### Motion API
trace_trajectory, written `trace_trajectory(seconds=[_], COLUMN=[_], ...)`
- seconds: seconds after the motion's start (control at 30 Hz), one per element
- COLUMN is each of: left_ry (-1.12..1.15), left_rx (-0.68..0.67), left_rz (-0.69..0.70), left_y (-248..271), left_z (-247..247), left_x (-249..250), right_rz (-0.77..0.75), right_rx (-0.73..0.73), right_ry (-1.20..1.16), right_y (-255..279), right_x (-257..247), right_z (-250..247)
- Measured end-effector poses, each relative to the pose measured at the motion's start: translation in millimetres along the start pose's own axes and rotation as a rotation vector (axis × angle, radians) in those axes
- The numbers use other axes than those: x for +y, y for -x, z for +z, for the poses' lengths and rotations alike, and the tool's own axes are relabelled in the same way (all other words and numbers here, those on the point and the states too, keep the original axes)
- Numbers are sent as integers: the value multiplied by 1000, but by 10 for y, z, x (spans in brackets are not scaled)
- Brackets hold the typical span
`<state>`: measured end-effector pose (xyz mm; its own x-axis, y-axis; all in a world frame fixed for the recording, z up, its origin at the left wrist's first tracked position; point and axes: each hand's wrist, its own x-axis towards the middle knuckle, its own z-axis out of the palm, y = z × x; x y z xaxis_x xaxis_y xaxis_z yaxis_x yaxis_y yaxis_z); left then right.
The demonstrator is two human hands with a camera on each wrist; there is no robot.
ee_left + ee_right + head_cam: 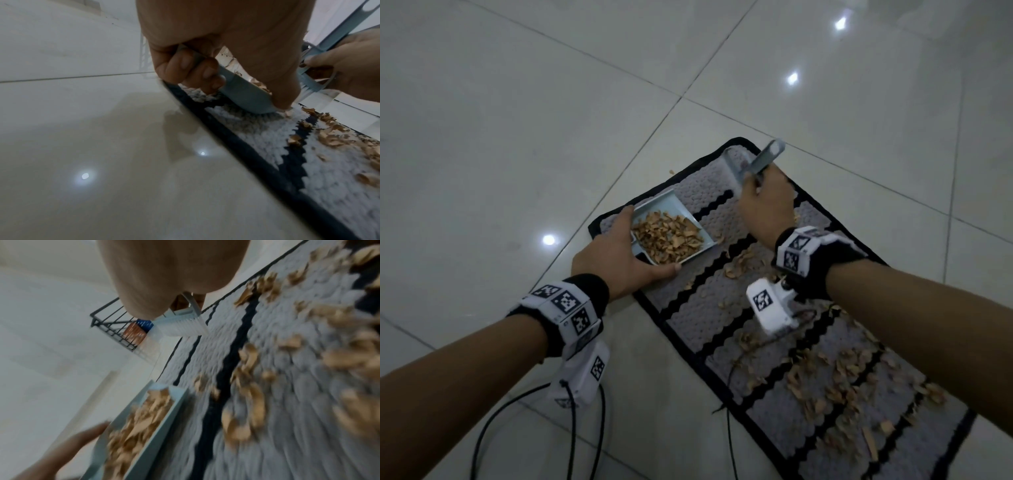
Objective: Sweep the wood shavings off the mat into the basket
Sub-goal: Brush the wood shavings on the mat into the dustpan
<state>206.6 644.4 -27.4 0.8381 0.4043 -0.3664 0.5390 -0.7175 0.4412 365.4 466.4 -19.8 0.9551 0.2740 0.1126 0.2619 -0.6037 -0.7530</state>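
A grey mat with black zigzag stripes lies on the tiled floor. Brown wood shavings are scattered over its near half. My left hand grips the back of a pale blue dustpan that rests on the mat's left edge and is heaped with shavings. My right hand holds a pale blue hand brush raised over the mat's far end, handle pointing up and away. In the right wrist view the brush bristles hang above the mat, and a black wire basket stands on the floor beyond it.
Glossy light floor tiles surround the mat on all sides. Black cables trail from the wrist cameras across the floor near me. The basket holds something orange and blue.
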Motion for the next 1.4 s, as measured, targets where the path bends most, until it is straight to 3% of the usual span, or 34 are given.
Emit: trace_trajectory(seconds=[0.1, 0.27, 0.47, 0.73, 0.93, 1.0, 1.27, 1.4], left_ry=[14, -19, -72, -108, -77, -36, -56, -89], left_rx=[-2, -5, -15, -11, -42, -42, -81, -95], left_rz=[29, 7, 7, 23, 13, 19, 19, 29], left_y=[-83, -259, -328, -425, -407, -396, -185, -97], left_z=[10, 20, 31, 30, -14, -45, -157, -156], left_x=[120, 259, 280, 259, 260, 239, -24, -97], right_rz=[15, -30, -185, -236, -41, -20, -178, -213], right_rx=[49, 3, -136, -363, -125, -129, -630, -743], right_ry=[56, 147, 208, 13, 21, -31, 198, 306], right_y=[-272, -473, -316, 37, -157, -165, -223, -218], right_x=[170, 320, 264, 13, 165, 148, 159, 64], right_z=[-79, -15, 96, -56, -226, -304, -607, -509])
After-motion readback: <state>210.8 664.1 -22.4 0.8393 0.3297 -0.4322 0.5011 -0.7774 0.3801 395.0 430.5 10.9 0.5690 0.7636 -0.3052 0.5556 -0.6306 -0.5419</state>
